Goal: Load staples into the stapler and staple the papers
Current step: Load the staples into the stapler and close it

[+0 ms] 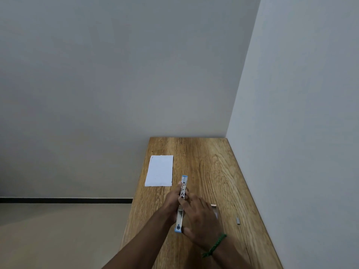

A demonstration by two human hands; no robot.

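Observation:
A blue and silver stapler lies swung fully open along the wooden table, its metal channel facing up. My left hand grips it from the left side near the hinge. My right hand covers the right side, fingers at the hinge and thumb near the stapler's near blue end. A sheet of white paper lies flat at the table's left edge, beyond the stapler. A small strip of staples rests on the table to the right.
A small box, mostly hidden behind my right hand, sits on the table. A white wall runs close along the table's right edge and another stands behind its far end. The floor drops away to the left.

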